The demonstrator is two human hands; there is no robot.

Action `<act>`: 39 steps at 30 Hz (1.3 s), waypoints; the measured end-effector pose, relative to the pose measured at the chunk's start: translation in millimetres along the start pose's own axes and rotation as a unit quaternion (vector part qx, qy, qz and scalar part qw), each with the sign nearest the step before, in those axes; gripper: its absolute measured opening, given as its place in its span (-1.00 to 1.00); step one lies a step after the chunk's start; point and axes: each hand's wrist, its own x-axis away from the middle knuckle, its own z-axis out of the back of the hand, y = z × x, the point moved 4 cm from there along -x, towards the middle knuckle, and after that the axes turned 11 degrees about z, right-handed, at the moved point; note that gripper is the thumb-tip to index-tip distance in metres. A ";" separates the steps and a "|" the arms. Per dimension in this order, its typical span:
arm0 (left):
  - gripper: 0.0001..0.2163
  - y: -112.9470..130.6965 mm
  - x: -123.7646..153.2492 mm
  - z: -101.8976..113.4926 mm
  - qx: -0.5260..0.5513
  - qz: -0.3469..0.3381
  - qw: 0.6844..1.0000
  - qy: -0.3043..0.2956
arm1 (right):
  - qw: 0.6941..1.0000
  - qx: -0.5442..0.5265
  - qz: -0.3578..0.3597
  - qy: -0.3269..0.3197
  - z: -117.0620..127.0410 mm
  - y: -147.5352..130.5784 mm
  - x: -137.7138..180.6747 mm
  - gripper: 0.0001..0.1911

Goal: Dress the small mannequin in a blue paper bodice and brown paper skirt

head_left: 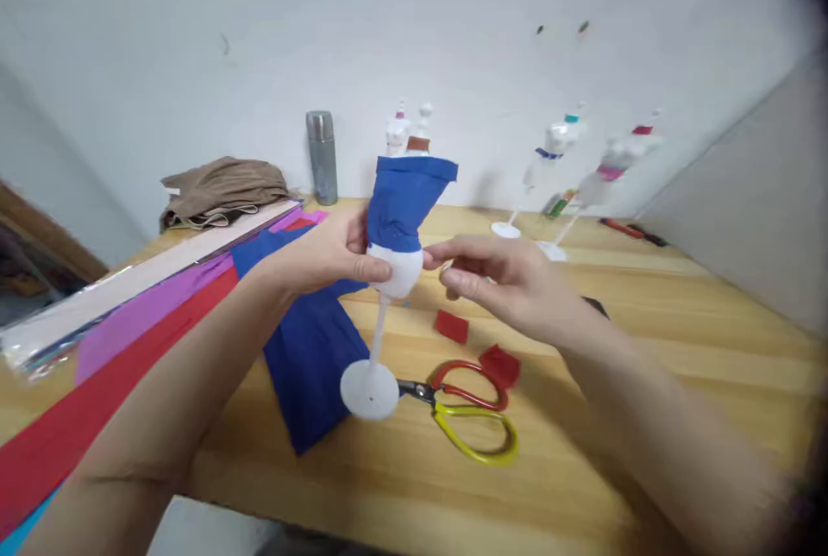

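A small white dress form on a thin stand stands tilted in the middle of the head view. Blue cloth wraps its upper body, with a folded band along the top edge. My left hand is closed around the form's hips, the thumb pressed on the front just below the cloth. At the other side of the hips is my right hand, its index fingertip at the white surface. The right fingers are bent, with a gap between thumb and index finger. Its other fingers are partly hidden.
Scissors with red and yellow handles lie beside the form's round base. Two red cloth scraps are nearby. Blue, red and purple cloth strips cover the left side. Behind stand a grey flask, brown folded cloth and more dress forms.
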 end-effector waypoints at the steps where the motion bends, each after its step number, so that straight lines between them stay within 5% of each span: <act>1: -0.39 -2.7 -2.9 1.7 0.002 -0.013 1.000 0.027 | 0.999 -0.002 0.010 -0.039 -6.4 -2.4 1.0 -0.65; 5: -0.41 -12.9 -11.6 4.8 0.017 -0.051 0.993 0.109 | 0.991 -0.025 0.006 -0.130 -32.0 -2.5 6.5 -0.72; 12: -0.33 -22.0 -8.2 -11.0 0.045 -0.017 0.988 0.149 | 0.950 -0.242 -0.149 -0.131 -77.1 18.6 13.8 -0.68; 21: -0.49 -24.4 -6.2 -17.7 0.090 0.027 0.995 0.037 | 0.895 -0.385 -0.153 -0.162 -84.8 10.6 21.4 -0.69; 33: -0.62 -12.4 3.5 -16.1 0.031 0.076 0.995 0.063 | 0.902 -0.336 -0.194 -0.189 -92.4 14.6 27.9 -0.80; 39: -0.62 -15.1 3.4 -13.8 0.078 0.091 0.993 -0.018 | 0.892 -0.356 -0.187 -0.209 -92.7 10.4 30.4 -0.76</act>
